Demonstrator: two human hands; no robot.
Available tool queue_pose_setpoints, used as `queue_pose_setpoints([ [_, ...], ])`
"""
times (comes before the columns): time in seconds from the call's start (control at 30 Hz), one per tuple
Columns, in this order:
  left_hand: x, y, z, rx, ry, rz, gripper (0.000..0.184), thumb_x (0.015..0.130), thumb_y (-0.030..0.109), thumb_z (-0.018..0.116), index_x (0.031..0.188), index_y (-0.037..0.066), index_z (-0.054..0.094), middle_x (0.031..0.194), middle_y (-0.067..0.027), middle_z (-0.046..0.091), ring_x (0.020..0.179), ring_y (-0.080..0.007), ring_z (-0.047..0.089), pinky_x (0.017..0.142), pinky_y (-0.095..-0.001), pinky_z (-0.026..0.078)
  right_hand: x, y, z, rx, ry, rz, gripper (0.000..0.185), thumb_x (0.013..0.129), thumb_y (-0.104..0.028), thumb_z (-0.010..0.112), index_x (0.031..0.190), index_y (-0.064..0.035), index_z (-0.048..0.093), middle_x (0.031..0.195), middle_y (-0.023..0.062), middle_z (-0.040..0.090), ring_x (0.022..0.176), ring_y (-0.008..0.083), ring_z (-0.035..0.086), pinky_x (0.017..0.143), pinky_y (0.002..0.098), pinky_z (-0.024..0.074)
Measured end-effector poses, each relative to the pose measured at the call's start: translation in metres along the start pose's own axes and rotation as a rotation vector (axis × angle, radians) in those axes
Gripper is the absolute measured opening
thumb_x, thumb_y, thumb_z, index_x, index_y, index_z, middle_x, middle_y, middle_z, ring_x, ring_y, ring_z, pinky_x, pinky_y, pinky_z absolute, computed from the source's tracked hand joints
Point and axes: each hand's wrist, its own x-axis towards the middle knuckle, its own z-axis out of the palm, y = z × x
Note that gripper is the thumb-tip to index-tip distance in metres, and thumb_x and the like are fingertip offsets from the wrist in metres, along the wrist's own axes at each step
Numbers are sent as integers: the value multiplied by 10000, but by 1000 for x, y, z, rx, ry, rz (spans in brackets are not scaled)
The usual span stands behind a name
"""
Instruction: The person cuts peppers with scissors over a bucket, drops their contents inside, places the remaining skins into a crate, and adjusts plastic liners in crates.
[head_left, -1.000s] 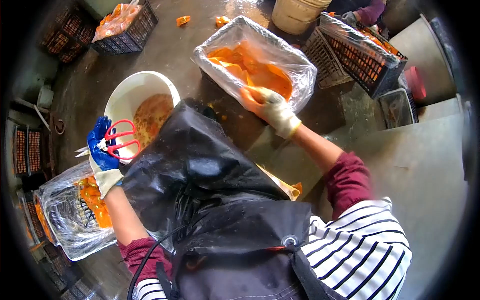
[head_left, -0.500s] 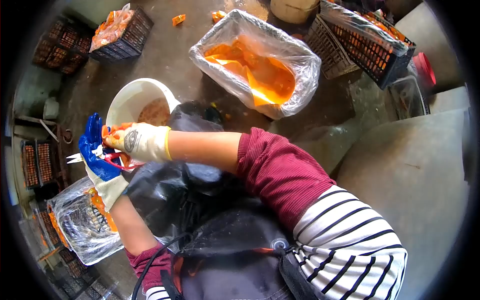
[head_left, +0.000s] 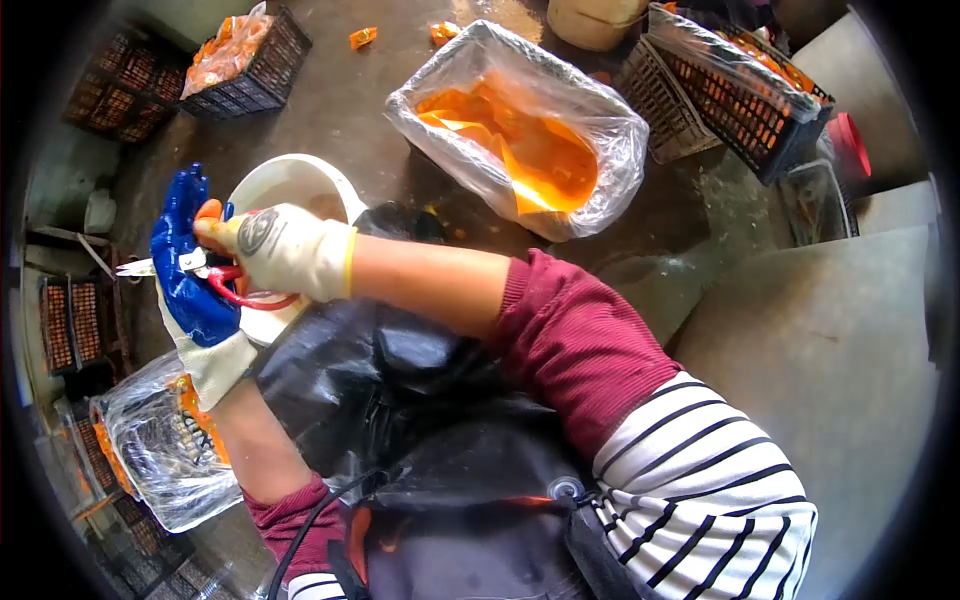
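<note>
My left hand (head_left: 190, 265) wears a blue-coated glove with a white cuff. Its fingers are stretched upward and its palm faces my right hand. My right hand (head_left: 290, 250), in a white glove with orange-coated fingers, presses its thumb against the left palm; its other fingers are mostly hidden. Between the hands are scissors (head_left: 228, 284) with red handles under the right hand and metal blades pointing left across the blue glove. Just beyond both hands, a white bucket (head_left: 345, 185) stands on the floor, its contents partly covered by my right hand.
A plastic-lined crate (head_left: 625, 130) with orange sheets stands ahead. Left of my knees is another lined crate (head_left: 150, 500) with orange packets. Black crates of packets stand at the upper left (head_left: 268, 65) and upper right (head_left: 745, 120). A black apron (head_left: 460, 450) covers my lap.
Both hands have risen slightly. My right hand has shifted right and turned, baring more of the scissors' red handles. The scissors have moved up a little with the hands.
</note>
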Motion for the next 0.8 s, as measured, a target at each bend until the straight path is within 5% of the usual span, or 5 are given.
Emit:
queue_pose_setpoints([
  [0.1,-16,0,-6,44,-110,20,483,936,256,457,1331,-18,417,1331,-156,465,1215,-251,462,1039,-362,332,-10,-16,-55,-1270,-22,-692,264,932,-201,528,1188,-173,589,900,48,650,790,127,626,672,247,494],
  [0.2,-34,-7,-39,447,-86,30,488,970,281,388,1355,-19,394,1373,-149,439,1265,-249,427,1076,-370,288,-57,-72,-106,-947,278,-130,284,881,-213,593,1148,-115,583,905,27,633,710,135,593,594,242,486],
  [0.43,-102,-82,-164,850,-40,-142,426,989,219,367,1333,-25,423,1337,-128,480,1243,-239,449,1070,-355,312,-126,-111,-338,-647,675,-47,437,860,-351,605,1176,-52,560,1136,123,599,970,301,603,879,340,448],
  [0.6,-102,-95,-158,779,91,-217,395,980,177,374,1310,-27,449,1310,-122,500,1211,-228,474,1056,-339,339,-123,-96,-404,-1867,788,660,554,805,-529,567,1095,-60,623,1058,204,633,1007,343,594,883,368,451],
  [0.8,-86,-66,-100,1019,18,-233,367,973,176,387,1254,-25,511,1285,-115,519,1187,-225,494,1042,-336,361,-100,-88,-386,-1978,696,1117,402,836,-408,531,1078,-117,668,1142,102,638,1061,257,611,869,365,476],
])
